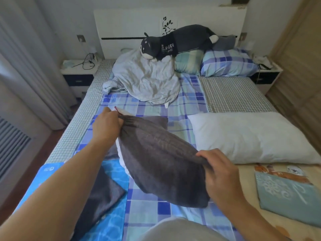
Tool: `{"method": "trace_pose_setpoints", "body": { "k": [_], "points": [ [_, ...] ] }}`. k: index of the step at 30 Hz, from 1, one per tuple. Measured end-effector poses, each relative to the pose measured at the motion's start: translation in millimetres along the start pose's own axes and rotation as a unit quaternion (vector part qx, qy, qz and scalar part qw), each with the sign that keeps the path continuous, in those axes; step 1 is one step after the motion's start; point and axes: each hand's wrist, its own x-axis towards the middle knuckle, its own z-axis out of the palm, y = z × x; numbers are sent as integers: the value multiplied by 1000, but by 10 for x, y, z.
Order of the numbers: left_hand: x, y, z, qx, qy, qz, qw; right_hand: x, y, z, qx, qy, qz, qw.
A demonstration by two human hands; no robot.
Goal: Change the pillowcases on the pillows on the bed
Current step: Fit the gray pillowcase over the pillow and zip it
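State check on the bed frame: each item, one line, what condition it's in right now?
grey pillowcase: partly on a pillow, white showing at its left edge
left hand: grips the case's far corner
right hand: grips the case's near edge
white pillow: bare, lying flat
plaid pillow: cased, at the headboard
grey blanket: crumpled in a heap
plush toy: lying across heap and pillows
teal folded cloth: folded flat
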Motion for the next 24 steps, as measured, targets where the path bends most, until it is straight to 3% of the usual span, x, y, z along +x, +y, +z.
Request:
{"method": "trace_pose_setpoints", "body": {
  "k": [2, 4, 6, 8, 9, 10, 13, 15, 16, 19, 23, 24],
  "points": [
    [86, 22, -113, -39, -3, -14, 999, 125, 84, -94, 1, 37, 47, 998],
    [67, 159, -258, -128, -30, -46, 990, 281, 260, -241, 21, 53, 161, 985],
    [-117, 352, -337, -233, -88, -76, 966, 443, 497, -444, 4, -12, 307, 952],
    [-421, 551, -297, -324, -166, -93, 927, 525, 614, -579, -180, -160, 360, 901],
    [-570, 651, -243, -383, -203, -106, 895, 531, 594, -587, -280, -206, 347, 871],
    [-682, 743, -191, -450, -241, -130, 850, 545, 506, -553, -318, -218, 304, 871],
    [-859, 966, -96, -643, -357, -184, 652, 561, 65, -289, -132, -243, 172, 946],
    [-927, 1030, -104, -703, -400, -173, 562, 576, -167, -61, -63, -238, 132, 960],
    [-961, 1039, -104, -718, -415, -154, 538, 580, -185, 26, -67, -220, 116, 966],
    [-1028, 1001, -126, -728, -435, -124, 516, 543, -103, 109, -42, -203, 118, 971],
    [-1129, 1027, -62, -631, -463, -88, 617, 322, -25, 62, -27, -235, 103, 966],
    [-1171, 1057, -43, -629, -456, -87, 623, 277, -16, 56, -25, -243, 106, 964]
  ]
}}
